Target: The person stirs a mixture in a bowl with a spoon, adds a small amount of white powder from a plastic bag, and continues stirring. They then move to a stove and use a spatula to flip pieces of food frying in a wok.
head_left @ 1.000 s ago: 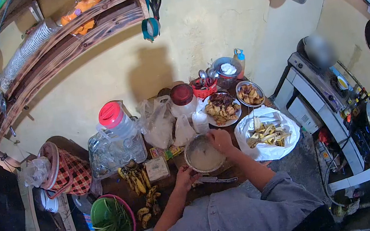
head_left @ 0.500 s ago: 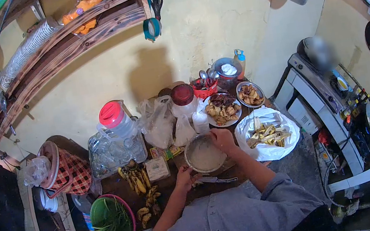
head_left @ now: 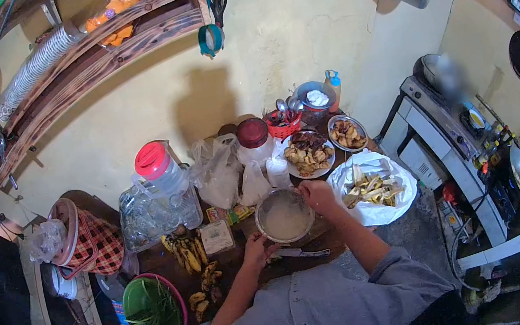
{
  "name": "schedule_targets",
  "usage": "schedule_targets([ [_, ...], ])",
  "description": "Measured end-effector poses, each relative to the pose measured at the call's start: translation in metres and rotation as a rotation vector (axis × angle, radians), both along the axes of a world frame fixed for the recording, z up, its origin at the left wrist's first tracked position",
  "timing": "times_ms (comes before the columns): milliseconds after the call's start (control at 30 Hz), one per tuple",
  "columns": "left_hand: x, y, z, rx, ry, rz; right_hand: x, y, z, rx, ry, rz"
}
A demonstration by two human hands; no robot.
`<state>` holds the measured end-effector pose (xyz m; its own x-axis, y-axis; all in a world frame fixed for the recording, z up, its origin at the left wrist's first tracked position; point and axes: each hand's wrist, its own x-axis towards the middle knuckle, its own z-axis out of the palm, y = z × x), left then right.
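A metal bowl (head_left: pixel 260 222) with pale, whitish batter (head_left: pixel 286 218) inside sits on the table in front of me. My left hand (head_left: pixel 257 250) is closed on the bowl's lower left rim. At the upper right rim, my right hand (head_left: pixel 319 195) has its fingers bent together against the edge; the fingertips are partly hidden. Just below the bowl lies a knife (head_left: pixel 305 252). Left of it are a plastic tub with whitish contents (head_left: pixel 217 237) and a yellow packet (head_left: pixel 231 214).
Bananas (head_left: pixel 187 252) lie to the left, near a green basin (head_left: pixel 135 296) with leaves. A white bag of peels (head_left: pixel 407 190) stands right. Behind are a plate of fried pieces (head_left: pixel 306 155), a second bowl (head_left: pixel 347 133), plastic bags (head_left: pixel 217 172) and a pink-lidded jug (head_left: pixel 152 160).
My right hand has moved from over the bowl's inside outward to its right rim. The left hand stays at the lower left rim. The whole view has shifted slightly.
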<state>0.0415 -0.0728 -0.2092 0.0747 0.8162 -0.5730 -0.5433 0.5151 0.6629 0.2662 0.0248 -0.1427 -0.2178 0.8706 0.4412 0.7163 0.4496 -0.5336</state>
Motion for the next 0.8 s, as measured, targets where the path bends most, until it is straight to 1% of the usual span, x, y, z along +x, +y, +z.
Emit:
schedule_targets([
  [67, 0.0, -0.001, 0.001, 0.004, 0.018, -0.015, 0.003, -0.002, -0.009, 0.025, -0.071, -0.112],
  [100, 0.0, -0.001, 0.005, 0.009, 0.042, -0.027, 0.0, -0.006, -0.013, 0.025, -0.072, -0.111],
  [167, 0.003, -0.002, 0.01, 0.0, 0.057, -0.004, -0.01, -0.013, -0.023, -0.139, 0.008, 0.021],
  [200, 0.003, -0.001, 0.011, -0.01, 0.074, 0.018, -0.016, -0.014, -0.018, -0.138, 0.007, 0.022],
  [233, 0.002, -0.001, 0.007, -0.009, 0.074, 0.02, -0.021, -0.016, -0.013, -0.1, 0.017, -0.06],
  [267, 0.0, 0.0, 0.001, 0.014, 0.021, 0.002, -0.025, -0.017, -0.007, -0.061, 0.027, -0.141],
  [300, -0.001, 0.0, 0.002, 0.036, -0.032, -0.015, -0.027, -0.014, -0.005, -0.061, 0.027, -0.136],
  [367, -0.001, -0.002, 0.003, 0.029, -0.034, -0.014, -0.03, -0.009, -0.001, 0.014, 0.154, -0.298],
  [400, -0.001, -0.003, 0.006, 0.022, -0.034, -0.019, -0.031, -0.008, -0.004, 0.011, 0.154, -0.295],
  [467, -0.001, -0.004, 0.011, -0.001, -0.013, -0.025, -0.03, -0.007, -0.011, -0.083, 0.124, -0.011],
  [500, -0.002, -0.003, 0.012, -0.02, 0.008, -0.034, -0.028, -0.007, -0.008, -0.084, 0.125, -0.009],
  [567, -0.005, -0.003, 0.011, -0.017, 0.005, -0.043, -0.022, -0.008, -0.002, -0.104, -0.118, -0.033],
  [600, -0.005, -0.002, 0.015, -0.014, 0.001, -0.055, -0.021, -0.007, 0.003, -0.105, -0.119, -0.032],
  [633, -0.007, -0.002, 0.02, -0.015, -0.001, -0.054, -0.02, -0.007, 0.008, -0.09, 0.006, -0.157],
  [667, -0.009, -0.002, 0.024, -0.029, 0.081, -0.067, -0.019, -0.005, 0.01, -0.074, 0.129, -0.281],
  [700, -0.011, 0.0, 0.029, -0.043, 0.163, -0.08, -0.02, -0.005, 0.007, -0.076, 0.124, -0.281],
  [733, -0.014, 0.005, 0.027, -0.047, 0.159, -0.081, -0.024, -0.008, -0.001, -0.091, 0.119, -0.232],
  [767, -0.019, 0.01, 0.023, -0.046, 0.29, -0.091, -0.026, -0.01, -0.006, -0.105, 0.115, -0.184],
  [800, -0.022, 0.015, 0.025, -0.045, 0.421, -0.102, -0.026, -0.012, -0.004, -0.109, 0.113, -0.185],
])
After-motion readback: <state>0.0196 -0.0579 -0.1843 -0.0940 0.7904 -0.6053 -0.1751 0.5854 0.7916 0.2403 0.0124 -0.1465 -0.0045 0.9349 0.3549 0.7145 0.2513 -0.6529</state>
